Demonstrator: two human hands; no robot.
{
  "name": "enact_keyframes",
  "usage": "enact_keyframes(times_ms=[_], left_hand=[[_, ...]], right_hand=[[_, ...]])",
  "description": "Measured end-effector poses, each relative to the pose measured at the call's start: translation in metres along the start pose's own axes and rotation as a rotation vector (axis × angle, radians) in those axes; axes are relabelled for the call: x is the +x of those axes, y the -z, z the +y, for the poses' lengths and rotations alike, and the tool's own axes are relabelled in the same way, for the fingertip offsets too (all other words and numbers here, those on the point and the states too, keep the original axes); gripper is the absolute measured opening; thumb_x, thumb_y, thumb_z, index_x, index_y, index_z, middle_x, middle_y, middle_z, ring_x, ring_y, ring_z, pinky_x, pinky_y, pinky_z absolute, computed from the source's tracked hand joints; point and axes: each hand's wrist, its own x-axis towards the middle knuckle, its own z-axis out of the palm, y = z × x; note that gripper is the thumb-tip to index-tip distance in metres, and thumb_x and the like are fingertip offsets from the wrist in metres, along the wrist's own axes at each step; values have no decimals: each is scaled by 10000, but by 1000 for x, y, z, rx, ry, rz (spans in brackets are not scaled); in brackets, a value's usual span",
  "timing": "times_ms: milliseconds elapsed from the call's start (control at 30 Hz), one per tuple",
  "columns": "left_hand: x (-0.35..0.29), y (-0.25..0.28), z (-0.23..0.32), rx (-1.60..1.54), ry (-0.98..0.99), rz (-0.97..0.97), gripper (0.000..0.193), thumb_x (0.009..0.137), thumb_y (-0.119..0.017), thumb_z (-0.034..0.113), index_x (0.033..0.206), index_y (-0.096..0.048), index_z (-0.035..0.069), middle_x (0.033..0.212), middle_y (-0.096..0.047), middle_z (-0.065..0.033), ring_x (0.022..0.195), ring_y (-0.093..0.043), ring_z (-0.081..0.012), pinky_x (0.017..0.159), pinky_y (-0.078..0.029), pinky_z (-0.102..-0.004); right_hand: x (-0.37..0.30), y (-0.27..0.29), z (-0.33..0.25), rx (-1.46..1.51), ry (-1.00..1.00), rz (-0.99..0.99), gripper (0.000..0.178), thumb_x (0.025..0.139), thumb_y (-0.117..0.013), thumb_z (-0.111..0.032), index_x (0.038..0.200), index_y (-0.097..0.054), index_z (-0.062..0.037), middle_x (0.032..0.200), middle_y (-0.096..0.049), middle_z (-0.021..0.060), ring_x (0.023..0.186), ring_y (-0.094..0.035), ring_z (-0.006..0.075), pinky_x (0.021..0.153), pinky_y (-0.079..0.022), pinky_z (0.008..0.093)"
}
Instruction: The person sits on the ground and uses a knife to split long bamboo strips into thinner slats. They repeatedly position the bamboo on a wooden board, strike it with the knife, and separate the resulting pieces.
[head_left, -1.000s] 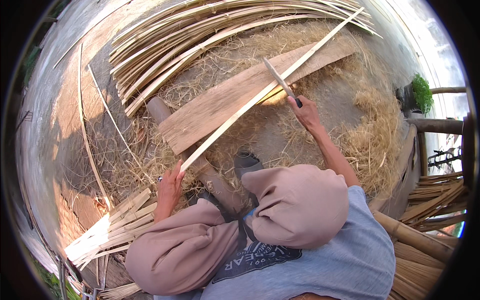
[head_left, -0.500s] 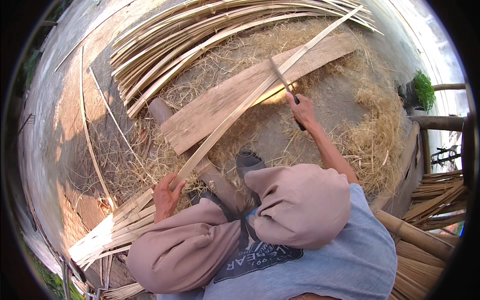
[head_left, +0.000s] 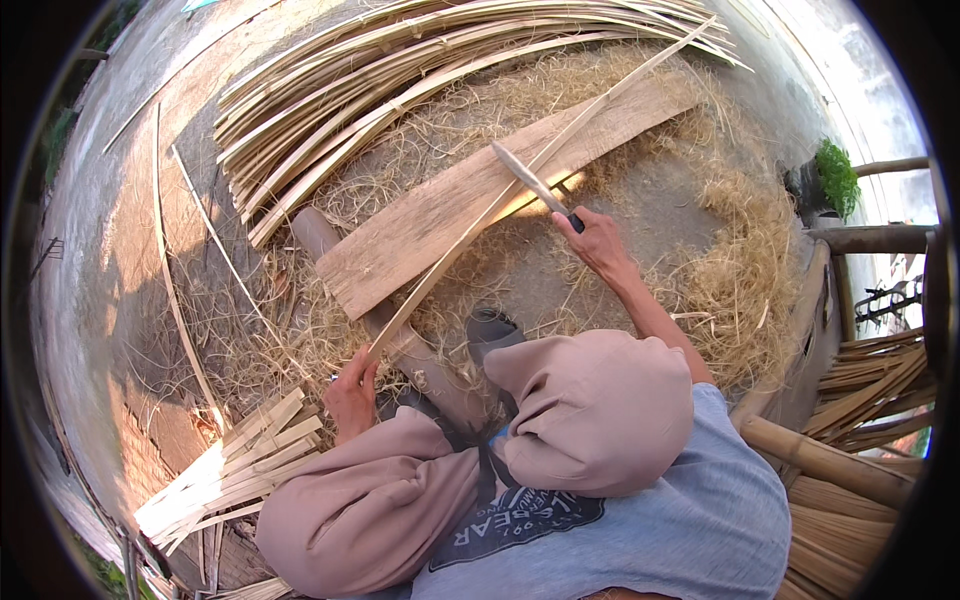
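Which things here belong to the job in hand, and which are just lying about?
In use:
strip, its near end in the left hand
knife in the right hand
board under the strip
log under the board

Apparently lying about:
shavings
two loose strips, left
far pile, perhaps spare stock
plant, right

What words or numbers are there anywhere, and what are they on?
Dark patch on the blue shirt: pale letters and digits, which I won't copy out; its smallest ones are too tiny to read.
Knife and strip: no writing that I can make out.
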Motion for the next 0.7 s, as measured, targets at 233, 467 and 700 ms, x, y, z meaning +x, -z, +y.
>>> enact_keyframes(times_ms=[233, 467, 700], left_hand=[[-26, 25, -36, -81, 103, -59, 343, 944, -757, 263, 1261, -733, 136, 1036, -774, -138, 874, -756, -319, 767, -571, -389], [-43, 28, -92, -112, -28, 57, 386, 887, -822, 193, 1264, -746, 158, 962, -784, -145, 788, -769, -239, 694, -564, -343], [-48, 48, -96, -116, 73, -69, 427, 893, -814, 125, 1306, -711, 104, 1014, -776, -182, 865, -771, -225, 737, -575, -345]], right_hand=[[28, 2, 46, 49, -158, 110, 597, 982, -643, -560, 781, -595, 0, 641, -580, 199, 603, -592, 321, 586, -454, 461], [42, 8, 60, 77, -212, 74, 602, 972, -638, -582, 785, -574, -13, 679, -611, 186, 639, -623, 322, 607, -469, 472], [42, 3, 76, -120, 247, 69, 612, 987, -607, -563, 783, -648, 12, 678, -647, 218, 700, -677, 404, 671, -520, 500]])
